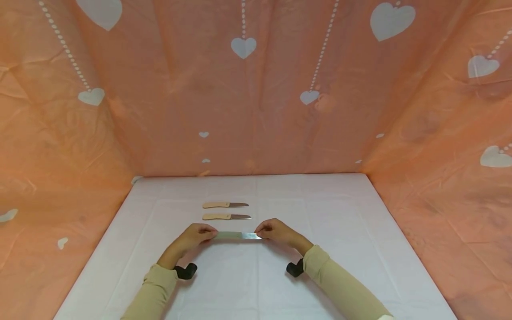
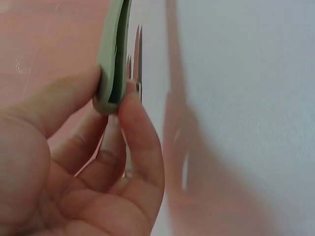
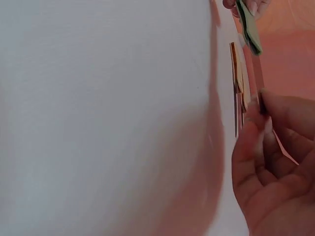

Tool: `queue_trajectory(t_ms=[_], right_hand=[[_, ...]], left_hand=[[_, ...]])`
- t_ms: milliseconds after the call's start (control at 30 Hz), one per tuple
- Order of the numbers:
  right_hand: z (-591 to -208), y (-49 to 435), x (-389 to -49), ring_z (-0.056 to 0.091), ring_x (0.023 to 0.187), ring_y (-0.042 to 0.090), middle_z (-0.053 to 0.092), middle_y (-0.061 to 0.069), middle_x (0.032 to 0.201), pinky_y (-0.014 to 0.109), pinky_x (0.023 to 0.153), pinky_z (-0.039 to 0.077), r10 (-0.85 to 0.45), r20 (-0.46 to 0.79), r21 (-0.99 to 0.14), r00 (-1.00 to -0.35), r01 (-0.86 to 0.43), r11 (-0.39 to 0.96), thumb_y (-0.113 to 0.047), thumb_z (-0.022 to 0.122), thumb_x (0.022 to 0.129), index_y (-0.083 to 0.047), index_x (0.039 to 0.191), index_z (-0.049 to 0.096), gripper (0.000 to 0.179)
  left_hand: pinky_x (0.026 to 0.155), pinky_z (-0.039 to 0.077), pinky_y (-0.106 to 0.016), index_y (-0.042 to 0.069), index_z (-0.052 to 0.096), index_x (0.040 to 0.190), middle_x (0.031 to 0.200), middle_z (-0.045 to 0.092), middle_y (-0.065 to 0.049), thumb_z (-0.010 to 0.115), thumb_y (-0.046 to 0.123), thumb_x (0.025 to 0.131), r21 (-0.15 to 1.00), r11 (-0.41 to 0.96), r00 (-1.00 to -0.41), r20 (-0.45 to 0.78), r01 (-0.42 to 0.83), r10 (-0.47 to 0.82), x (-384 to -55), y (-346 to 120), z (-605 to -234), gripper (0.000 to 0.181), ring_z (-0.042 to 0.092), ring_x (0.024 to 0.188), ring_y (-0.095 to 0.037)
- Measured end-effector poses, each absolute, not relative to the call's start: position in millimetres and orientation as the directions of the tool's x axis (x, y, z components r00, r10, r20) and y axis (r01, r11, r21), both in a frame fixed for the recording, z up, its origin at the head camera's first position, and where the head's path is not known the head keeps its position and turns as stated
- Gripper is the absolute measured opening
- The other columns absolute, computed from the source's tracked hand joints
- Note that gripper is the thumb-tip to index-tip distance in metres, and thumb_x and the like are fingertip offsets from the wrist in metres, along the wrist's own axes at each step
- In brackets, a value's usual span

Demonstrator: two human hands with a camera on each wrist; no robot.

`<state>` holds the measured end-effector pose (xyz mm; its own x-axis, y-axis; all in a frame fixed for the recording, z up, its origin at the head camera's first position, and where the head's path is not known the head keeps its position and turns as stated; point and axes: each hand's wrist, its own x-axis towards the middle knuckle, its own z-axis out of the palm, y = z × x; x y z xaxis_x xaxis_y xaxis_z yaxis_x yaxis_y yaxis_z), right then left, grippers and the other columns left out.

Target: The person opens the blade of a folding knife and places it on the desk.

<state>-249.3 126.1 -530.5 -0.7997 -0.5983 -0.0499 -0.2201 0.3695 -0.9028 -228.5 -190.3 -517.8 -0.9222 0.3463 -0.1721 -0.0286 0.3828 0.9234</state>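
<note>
A folding knife with a pale green handle (image 1: 229, 234) and a shiny blade (image 1: 249, 236) is stretched between both hands, its blade unfolded toward the right. My left hand (image 1: 194, 237) pinches the handle's end between thumb and fingers; the left wrist view shows the slot along the handle (image 2: 109, 64). With thumb and fingers, my right hand (image 1: 278, 232) pinches the blade near its tip, hiding that end. In the right wrist view the blade (image 3: 257, 73) runs from the handle down to the right fingertips (image 3: 268, 101). The knife's shadow falls on the white cloth below it.
Beyond the hands, two folding knives with cream handles lie side by side, a far one (image 1: 216, 205) and a nearer one (image 1: 216, 217), blades out to the right. A white cloth (image 1: 344, 213) covers the table. Orange curtains (image 1: 256, 106) with hearts enclose the back and sides.
</note>
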Motion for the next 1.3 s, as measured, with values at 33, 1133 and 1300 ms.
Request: queue_trajectory(t_ms=[33, 1133, 1300], right_hand=[[-531.4, 124.1, -251.0, 0.056, 0.079, 0.012, 0.066, 0.002, 0.091, 0.024, 0.070, 0.048, -0.594, -0.039, -0.897, -0.804, -0.233, 0.375, -0.011, 0.062, 0.090, -0.005, 0.098, 0.069, 0.012], [-541.1, 76.5, -261.0, 0.054, 0.078, 0.008, 0.065, 0.003, 0.089, 0.021, 0.071, 0.046, -0.537, 0.113, -0.744, -0.836, -0.429, 0.512, 0.002, 0.061, 0.086, -0.002, 0.095, 0.068, 0.012], [-540.6, 76.7, -259.6, 0.054, 0.077, 0.009, 0.063, 0.004, 0.086, 0.021, 0.070, 0.046, -0.531, 0.111, -0.743, -0.840, -0.426, 0.517, 0.001, 0.063, 0.085, -0.001, 0.094, 0.068, 0.011]], left_hand=[[0.074, 0.052, -0.028, -0.007, 0.064, 0.106, 0.095, 0.065, -0.011, 0.065, 0.020, 0.089, 0.924, 0.382, -0.928, -0.163, -0.024, 0.335, -228.7, -191.1, -518.1, 0.031, 0.059, 0.086, -0.017], [0.070, 0.047, -0.034, 0.001, 0.069, 0.090, 0.080, 0.065, -0.006, 0.068, 0.015, 0.085, 0.735, 0.673, -0.995, 0.043, 0.089, 0.085, -236.5, -201.3, -527.8, 0.015, 0.058, 0.076, -0.020], [0.069, 0.046, -0.034, 0.000, 0.068, 0.091, 0.080, 0.065, -0.006, 0.068, 0.013, 0.085, 0.741, 0.664, -0.994, 0.054, 0.103, 0.094, -236.1, -200.4, -528.2, 0.014, 0.058, 0.076, -0.020]])
